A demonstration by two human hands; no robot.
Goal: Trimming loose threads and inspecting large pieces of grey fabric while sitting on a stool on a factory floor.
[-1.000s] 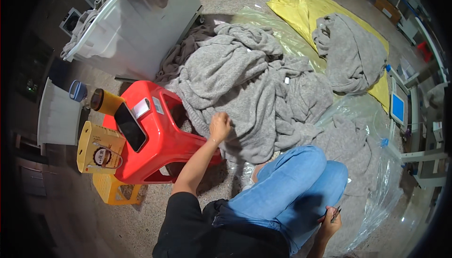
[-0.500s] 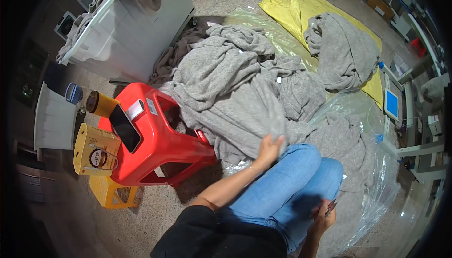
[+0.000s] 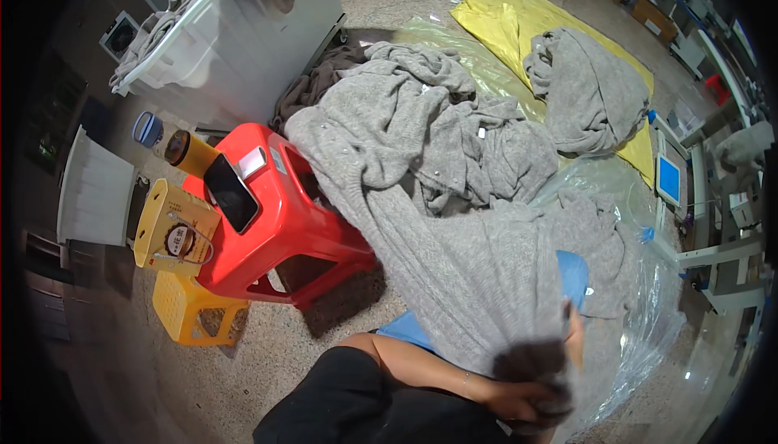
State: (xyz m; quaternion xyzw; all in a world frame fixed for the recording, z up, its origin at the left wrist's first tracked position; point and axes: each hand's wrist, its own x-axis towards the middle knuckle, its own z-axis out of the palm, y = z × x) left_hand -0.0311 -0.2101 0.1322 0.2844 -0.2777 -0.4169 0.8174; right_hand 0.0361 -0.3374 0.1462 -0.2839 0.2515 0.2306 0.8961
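Observation:
A grey knitted garment is drawn from the pile across my lap, covering most of my jeans. My left hand is closed on its gathered lower edge, low in the view and blurred by motion. Beside the garment's right edge is my right hand, partly hidden by the cloth. A small dark tip shows at its fingers, where a small pair of thread snips was seen a moment ago. More grey knitwear lies heaped just beyond my knees, with small pale tags on it.
On my left, a red stool bears a phone, a drink bottle and a paper bag. A yellow stool stands lower. Behind is a white wheeled bin. Plastic sheeting and yellow sheeting lie on the floor.
My left hand has pulled the garment from the pile toward me, over my knees, and moved down and right. My right hand has risen slightly to the garment's edge.

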